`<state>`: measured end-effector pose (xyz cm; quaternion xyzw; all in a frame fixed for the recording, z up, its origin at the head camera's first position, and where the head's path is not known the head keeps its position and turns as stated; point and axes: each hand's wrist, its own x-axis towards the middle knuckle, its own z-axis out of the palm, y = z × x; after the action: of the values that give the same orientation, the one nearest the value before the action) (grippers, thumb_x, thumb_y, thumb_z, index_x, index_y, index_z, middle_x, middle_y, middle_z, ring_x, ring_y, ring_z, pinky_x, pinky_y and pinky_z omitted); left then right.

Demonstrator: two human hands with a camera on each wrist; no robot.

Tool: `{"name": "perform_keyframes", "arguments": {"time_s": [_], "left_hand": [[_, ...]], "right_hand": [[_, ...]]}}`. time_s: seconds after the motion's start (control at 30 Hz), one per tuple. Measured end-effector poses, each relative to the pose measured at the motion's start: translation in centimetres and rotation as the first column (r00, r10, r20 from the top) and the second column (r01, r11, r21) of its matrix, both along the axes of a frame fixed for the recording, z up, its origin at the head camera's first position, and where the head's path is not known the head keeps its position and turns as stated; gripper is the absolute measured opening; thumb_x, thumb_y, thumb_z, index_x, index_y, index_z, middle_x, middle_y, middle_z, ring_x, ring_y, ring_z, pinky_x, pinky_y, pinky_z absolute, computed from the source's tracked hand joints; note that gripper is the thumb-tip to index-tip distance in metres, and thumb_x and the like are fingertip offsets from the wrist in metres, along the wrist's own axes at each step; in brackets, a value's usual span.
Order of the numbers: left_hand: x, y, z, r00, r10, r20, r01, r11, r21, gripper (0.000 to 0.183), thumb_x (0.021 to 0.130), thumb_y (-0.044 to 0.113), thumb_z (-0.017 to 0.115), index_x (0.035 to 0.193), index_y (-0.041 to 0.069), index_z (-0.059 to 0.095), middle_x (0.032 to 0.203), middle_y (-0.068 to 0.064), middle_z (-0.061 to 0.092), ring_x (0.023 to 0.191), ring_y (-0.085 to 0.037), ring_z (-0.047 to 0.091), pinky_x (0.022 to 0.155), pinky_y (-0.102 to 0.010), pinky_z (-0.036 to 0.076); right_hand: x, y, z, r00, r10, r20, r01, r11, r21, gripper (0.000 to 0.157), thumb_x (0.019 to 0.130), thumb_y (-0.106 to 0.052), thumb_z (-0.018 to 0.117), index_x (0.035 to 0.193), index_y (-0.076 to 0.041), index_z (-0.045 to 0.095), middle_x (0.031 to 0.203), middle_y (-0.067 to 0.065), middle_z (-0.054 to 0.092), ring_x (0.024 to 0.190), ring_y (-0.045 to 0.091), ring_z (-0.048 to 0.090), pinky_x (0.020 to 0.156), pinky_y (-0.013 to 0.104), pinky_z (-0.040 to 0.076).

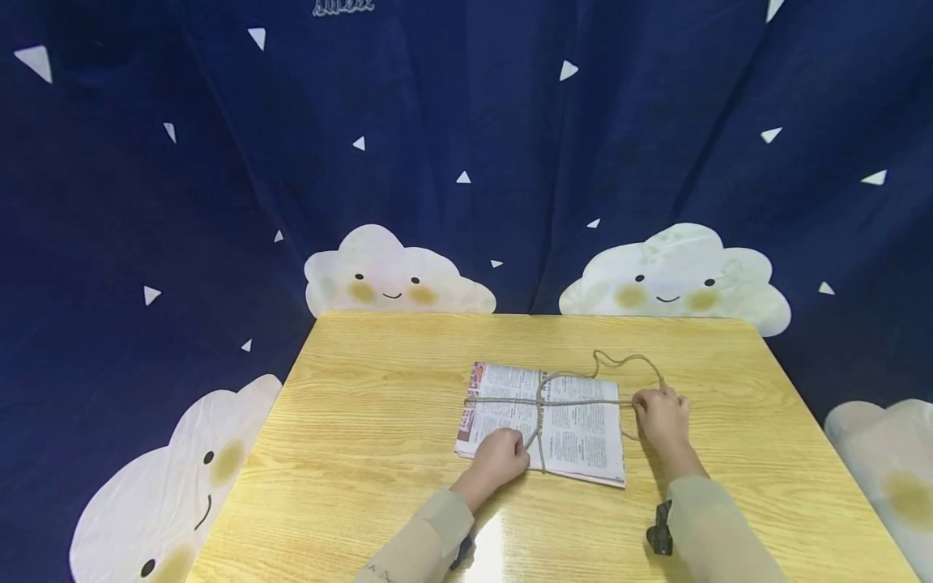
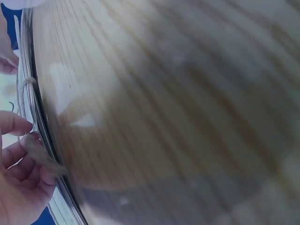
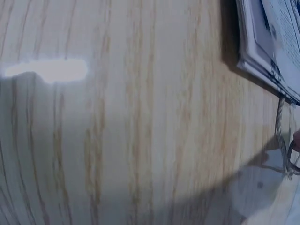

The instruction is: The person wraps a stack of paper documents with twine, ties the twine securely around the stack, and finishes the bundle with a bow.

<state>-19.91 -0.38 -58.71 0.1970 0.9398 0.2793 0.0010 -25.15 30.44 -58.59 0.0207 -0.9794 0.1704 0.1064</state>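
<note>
A stack of folded newspapers (image 1: 583, 441) lies on the table with twine (image 1: 503, 401) crossing over it both ways, the strands meeting near its middle. At the near edge, my left hand (image 1: 499, 455) pinches a length of the twine; the left wrist view shows its frayed end (image 2: 44, 157) between thumb and fingers. My right hand (image 1: 663, 417) grips twine just past the stack's right edge. A loose loop of twine (image 1: 634, 357) curves over the table behind the stack to that hand. In the right wrist view only a fingertip (image 3: 296, 139) shows, beside the twine (image 3: 280, 124).
The wooden table (image 1: 364, 405) extends around the stack on all sides. Behind it hangs a dark blue curtain (image 1: 466, 105) with white triangles and smiling clouds. A black strap (image 1: 661, 530) is on the right wrist.
</note>
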Motion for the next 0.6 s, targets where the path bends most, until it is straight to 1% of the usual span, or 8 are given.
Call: {"name": "perform_keyframes", "arguments": {"time_s": [0.2, 0.33, 0.47, 0.6], "left_hand": [[0.0, -1.2, 0.3, 0.999, 0.009, 0.041, -0.007, 0.998, -0.056, 0.028, 0.068, 0.013, 0.058, 0.051, 0.018, 0.035, 0.047, 0.009, 0.03, 0.043, -0.007, 0.03, 0.039, -0.018, 0.025], [0.0, -2.0, 0.4, 0.998, 0.026, 0.054, -0.02, 0.994, -0.108, 0.031, 0.067, 0.014, 0.058, 0.05, 0.018, 0.032, 0.046, 0.01, 0.028, 0.043, -0.006, 0.028, 0.039, -0.018, 0.023], [-0.2, -2.6, 0.4, 0.997, 0.057, 0.055, -0.047, 0.986, -0.158, 0.031, 0.065, 0.014, 0.057, 0.048, 0.018, 0.031, 0.043, 0.01, 0.025, 0.041, -0.006, 0.025, 0.038, -0.019, 0.022], [-0.3, -3.3, 0.4, 0.993, 0.096, 0.065, -0.082, 0.98, -0.182, 0.03, 0.063, 0.015, 0.055, 0.047, 0.018, 0.03, 0.041, 0.01, 0.023, 0.04, -0.007, 0.023, 0.038, -0.02, 0.02]], "right_hand": [[-0.2, 0.4, 0.0, 1.0, -0.011, 0.023, 0.01, 1.0, 0.024, 0.005, 0.084, -0.008, 0.063, 0.087, -0.007, 0.067, 0.093, 0.015, 0.066, 0.097, 0.036, 0.049, 0.084, 0.056, 0.026], [-0.2, 0.5, 0.1, 0.999, -0.012, 0.034, 0.011, 1.0, 0.02, 0.006, 0.084, -0.008, 0.063, 0.088, -0.007, 0.067, 0.095, 0.016, 0.066, 0.099, 0.038, 0.048, 0.084, 0.056, 0.026], [-0.2, 0.6, 0.1, 0.999, -0.014, 0.043, 0.013, 1.0, 0.02, 0.006, 0.084, -0.008, 0.062, 0.088, -0.007, 0.067, 0.095, 0.017, 0.065, 0.098, 0.037, 0.048, 0.084, 0.056, 0.026], [-0.1, 0.7, -0.2, 0.999, -0.012, 0.035, 0.011, 1.0, 0.027, 0.006, 0.084, -0.009, 0.062, 0.088, -0.007, 0.067, 0.095, 0.017, 0.065, 0.093, 0.036, 0.05, 0.083, 0.056, 0.027]]}}
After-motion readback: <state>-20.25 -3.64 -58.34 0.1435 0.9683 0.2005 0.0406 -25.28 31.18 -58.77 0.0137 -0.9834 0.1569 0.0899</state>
